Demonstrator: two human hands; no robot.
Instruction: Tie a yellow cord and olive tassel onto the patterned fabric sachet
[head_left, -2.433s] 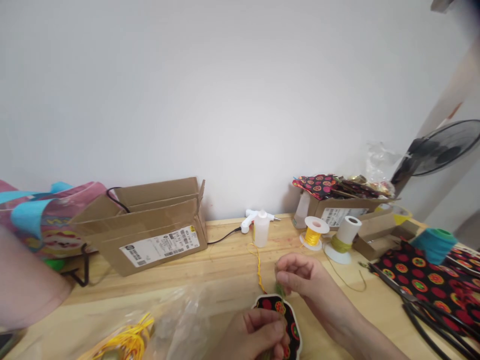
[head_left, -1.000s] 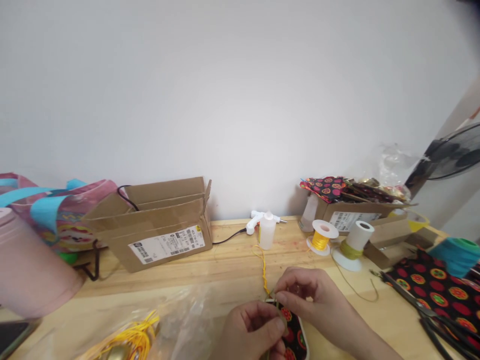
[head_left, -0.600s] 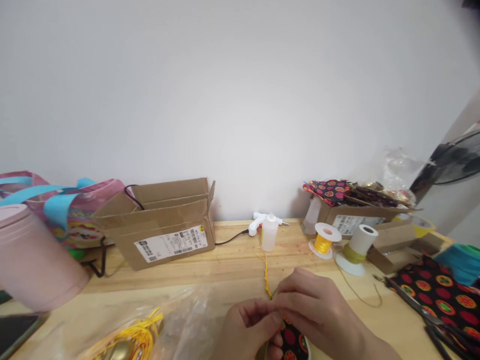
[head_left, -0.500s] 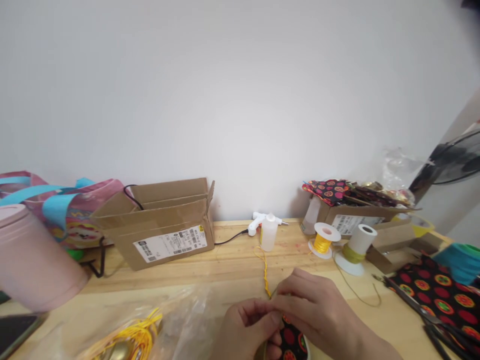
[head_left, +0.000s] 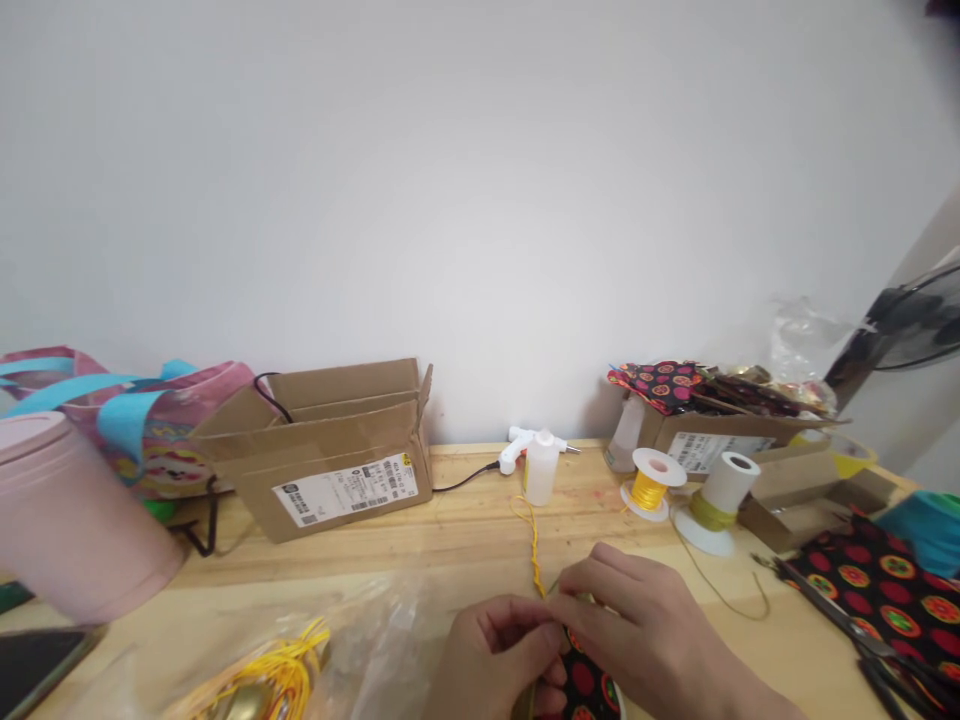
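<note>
Since the earliest frame the right hand (head_left: 645,640) has dropped to meet the left hand (head_left: 499,655), and the view has slid slightly; nearest me, the left is closed around the fabric piece (head_left: 589,685), black with red spots, which lies low on the wooden table (head_left: 465,520), mostly hidden under both palms; the right pinches, as far as I can tell, the near end of the yellow cord (head_left: 534,545) at the piece's top edge; I judge this a fine tying or threading step there; the next move calls for a steady pinch and a short, slow pull, the cord being thin; left of the hands lie a clear plastic bag (head_left: 375,620) and a loose yellow bundle (head_left: 277,675); farther off stand a small white bottle (head_left: 541,467), a yellow spool (head_left: 651,482) and a white spool (head_left: 716,500); a cardboard box (head_left: 337,450) sits against the wall.
</note>
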